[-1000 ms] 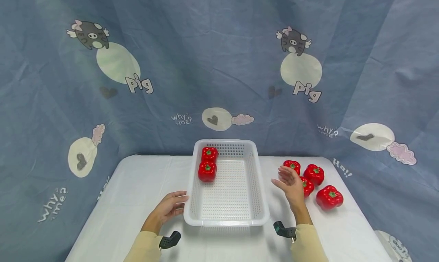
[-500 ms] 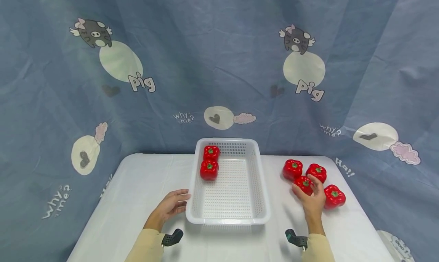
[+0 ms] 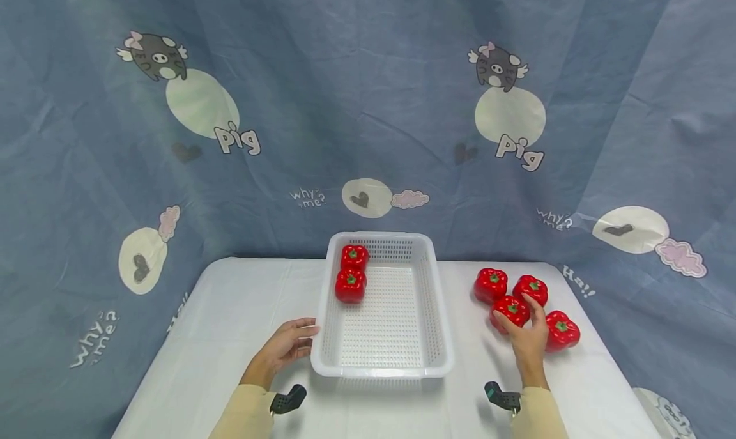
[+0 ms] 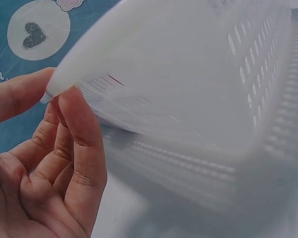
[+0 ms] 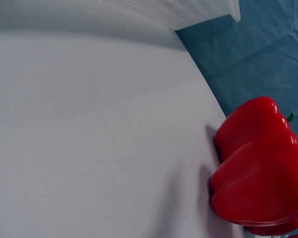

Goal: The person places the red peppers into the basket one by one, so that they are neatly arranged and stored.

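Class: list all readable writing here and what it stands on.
"pig": twice, on the blue patterned fabric backdrop.
"why me?": three times, same backdrop.
"Ha!!": once clearly, right side of the backdrop.
Other backdrop lettering: too small, folded or cut off to read.
White perforated plastic basket, glossy red bell peppers: no readable text.

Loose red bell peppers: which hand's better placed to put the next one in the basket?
Right, likely: the right hand grips a red bell pepper; the left hand pinches the white basket rim.

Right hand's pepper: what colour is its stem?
Green. The stem on the red pepper at the right hand shows best in the head view.
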The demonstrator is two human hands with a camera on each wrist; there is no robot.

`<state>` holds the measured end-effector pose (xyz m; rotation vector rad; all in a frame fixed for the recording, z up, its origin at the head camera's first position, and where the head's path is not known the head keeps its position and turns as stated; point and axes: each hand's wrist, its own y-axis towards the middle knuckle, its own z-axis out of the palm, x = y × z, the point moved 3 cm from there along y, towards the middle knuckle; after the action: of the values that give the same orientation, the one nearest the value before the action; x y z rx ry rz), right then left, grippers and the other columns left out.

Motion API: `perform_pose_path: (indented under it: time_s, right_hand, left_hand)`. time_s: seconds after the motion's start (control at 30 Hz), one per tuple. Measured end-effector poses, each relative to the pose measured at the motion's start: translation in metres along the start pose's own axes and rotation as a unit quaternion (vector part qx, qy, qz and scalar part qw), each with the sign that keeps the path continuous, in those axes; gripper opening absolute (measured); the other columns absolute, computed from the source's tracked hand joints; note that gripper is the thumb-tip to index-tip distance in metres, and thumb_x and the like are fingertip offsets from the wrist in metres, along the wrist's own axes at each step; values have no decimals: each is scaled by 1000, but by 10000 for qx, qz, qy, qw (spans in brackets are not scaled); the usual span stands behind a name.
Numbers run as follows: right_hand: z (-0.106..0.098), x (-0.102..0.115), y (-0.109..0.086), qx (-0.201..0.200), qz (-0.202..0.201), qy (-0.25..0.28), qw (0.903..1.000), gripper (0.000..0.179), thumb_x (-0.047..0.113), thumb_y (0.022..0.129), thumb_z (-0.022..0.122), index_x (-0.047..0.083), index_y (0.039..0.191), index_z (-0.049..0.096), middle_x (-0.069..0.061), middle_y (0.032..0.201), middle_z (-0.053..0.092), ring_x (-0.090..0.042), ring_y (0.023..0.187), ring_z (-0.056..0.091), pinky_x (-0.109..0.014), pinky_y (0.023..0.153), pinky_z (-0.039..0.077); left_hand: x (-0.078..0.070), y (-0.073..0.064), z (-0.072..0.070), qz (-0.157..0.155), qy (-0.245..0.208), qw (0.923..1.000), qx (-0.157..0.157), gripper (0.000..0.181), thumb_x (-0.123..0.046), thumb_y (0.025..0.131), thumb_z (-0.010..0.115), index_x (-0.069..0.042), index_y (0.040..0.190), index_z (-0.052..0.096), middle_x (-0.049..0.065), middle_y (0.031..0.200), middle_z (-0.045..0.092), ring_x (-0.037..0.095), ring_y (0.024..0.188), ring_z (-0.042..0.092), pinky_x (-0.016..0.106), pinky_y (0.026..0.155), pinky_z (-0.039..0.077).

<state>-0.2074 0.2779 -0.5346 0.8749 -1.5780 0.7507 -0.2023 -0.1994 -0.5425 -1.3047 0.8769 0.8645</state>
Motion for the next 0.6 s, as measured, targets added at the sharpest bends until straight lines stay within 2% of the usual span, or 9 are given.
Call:
perform_pose_path:
  time_s: [0.17, 0.4, 0.6]
  right_hand:
    - [0, -3, 5, 230, 204, -583, 9978, 78, 14, 84, 74, 14, 149, 30, -16, 154, 24, -37, 143, 14, -61, 104, 33]
    - [4, -3, 13, 460, 80, -1081, 9930, 83, 16, 83, 75, 10, 150, 26, -22, 153, 22, -42, 142, 15, -64, 102, 33]
    - [4, -5, 17, 484, 75, -1372, 9893, 81, 10, 82, 75, 8, 148, 28, -23, 150, 23, -42, 140, 17, -64, 102, 34]
  left_hand:
    - [2, 0, 0, -37, -12, 10000, -39, 40, -12, 89, 66, 6, 123, 55, 9, 102, 66, 20, 85, 62, 29, 71, 56]
    - [2, 0, 0, -39, -44, 9997, -253, 40, -12, 88, 68, 5, 122, 57, 11, 104, 67, 22, 85, 63, 32, 72, 57]
    - [2, 1, -1, -4, -64, 9999, -129, 41, -12, 89, 67, 6, 124, 55, 10, 103, 66, 20, 85, 63, 30, 72, 57]
